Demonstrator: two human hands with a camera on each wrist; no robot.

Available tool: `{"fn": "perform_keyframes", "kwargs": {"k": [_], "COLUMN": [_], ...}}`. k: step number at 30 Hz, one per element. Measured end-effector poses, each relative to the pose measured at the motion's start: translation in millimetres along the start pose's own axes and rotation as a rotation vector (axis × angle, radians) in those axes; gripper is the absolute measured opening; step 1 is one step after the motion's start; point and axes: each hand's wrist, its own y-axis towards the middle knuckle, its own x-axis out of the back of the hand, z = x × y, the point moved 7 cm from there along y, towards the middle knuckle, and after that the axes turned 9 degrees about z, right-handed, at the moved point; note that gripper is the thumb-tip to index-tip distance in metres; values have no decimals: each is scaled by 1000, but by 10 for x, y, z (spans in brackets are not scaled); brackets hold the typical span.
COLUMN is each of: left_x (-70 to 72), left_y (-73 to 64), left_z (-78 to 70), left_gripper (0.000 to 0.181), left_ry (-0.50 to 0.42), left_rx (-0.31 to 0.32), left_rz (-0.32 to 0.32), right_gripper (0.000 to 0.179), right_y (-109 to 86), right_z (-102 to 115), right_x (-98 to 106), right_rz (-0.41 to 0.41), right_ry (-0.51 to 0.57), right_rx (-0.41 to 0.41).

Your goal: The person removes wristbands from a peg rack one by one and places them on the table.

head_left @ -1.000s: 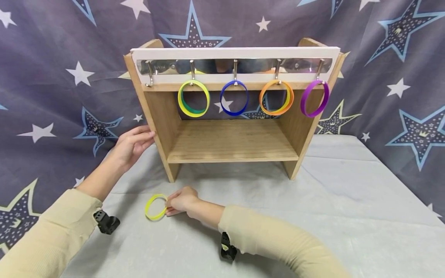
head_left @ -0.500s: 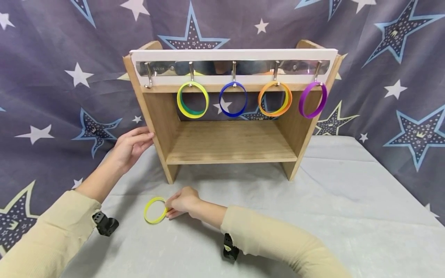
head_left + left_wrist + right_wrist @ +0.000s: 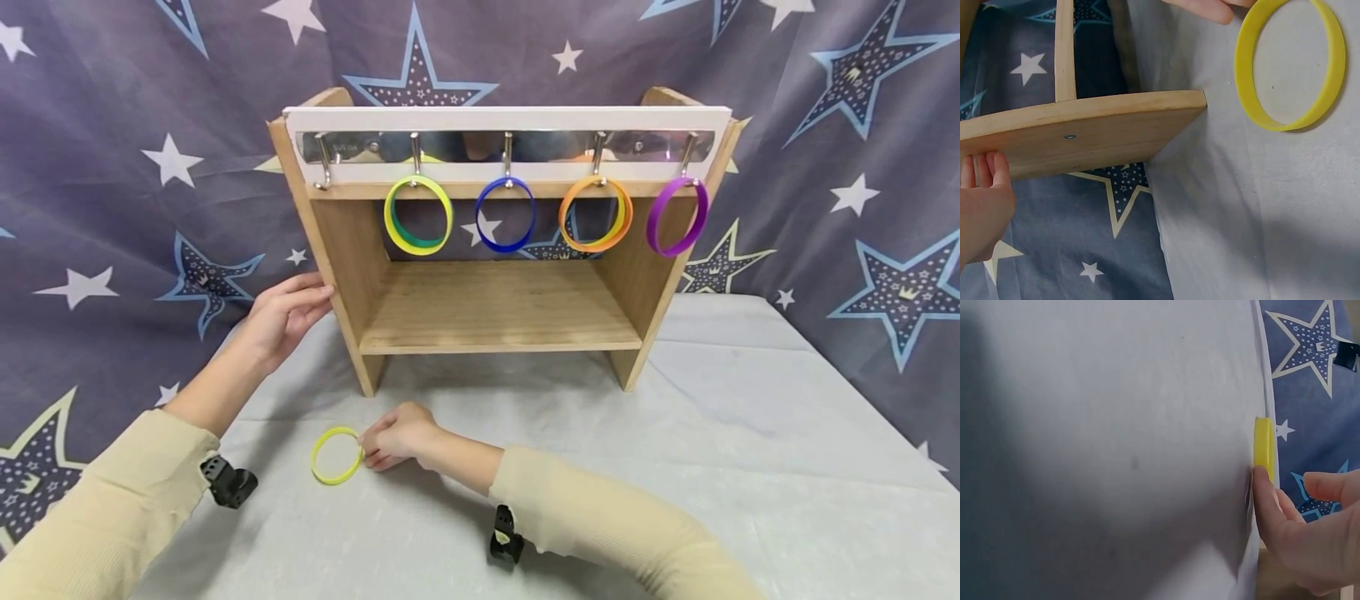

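Observation:
A yellow silicone wristband (image 3: 315, 460) lies on the grey cloth in front of the shelf. My right hand (image 3: 397, 437) is low over the cloth beside it, fingertips right at the band's right edge. In the right wrist view, one finger overlaps the end of the yellow wristband (image 3: 1262, 440), and another digit is held apart from it. My left hand (image 3: 281, 317) rests its extended fingertips against the left side panel of the wooden shelf (image 3: 502, 304). Part of this contact also shows in the left wrist view, where the left hand (image 3: 988, 206) touches the panel.
A metal hook rail (image 3: 465, 146) spans the shelf's top. From it hang a yellow-and-green band pair (image 3: 392, 223), a blue band (image 3: 478, 221), an orange-and-yellow pair (image 3: 564, 225) and a purple band (image 3: 654, 229). The leftmost hook (image 3: 325, 167) holds no band. Star-printed fabric (image 3: 105, 200) hangs behind.
The yellow wristband has gone from tilted to lying flatter on the cloth. My right hand has shifted slightly right; the left hand stays at the panel.

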Motion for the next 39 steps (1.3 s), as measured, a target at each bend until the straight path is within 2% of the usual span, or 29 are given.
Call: {"fn": "perform_keyframes", "kwargs": {"k": [5,12,19,30,39], "left_x": [-2,2,1,2,-9], "left_y": [-1,0,2,5,-1], "left_z": [1,4,5,27,9], "left_gripper": [17,18,17,19,18], "left_ry": [-1,-2,-7,-11,-7], "left_rx": [8,1,2,-11,-16], "left_rz": [-8,-4,-3,-8,-10], "right_gripper": [15,18,19,21,21], "right_y": [-20,-76,-122,-268,-437], "right_z": [5,11,18,103,364], "right_x": [40,108,195,367,538], "right_rz": [30,69,109,98,72], "right_ry": [-25,23,23,-14,-117], "right_rx": [14,25,35,64,123]}}
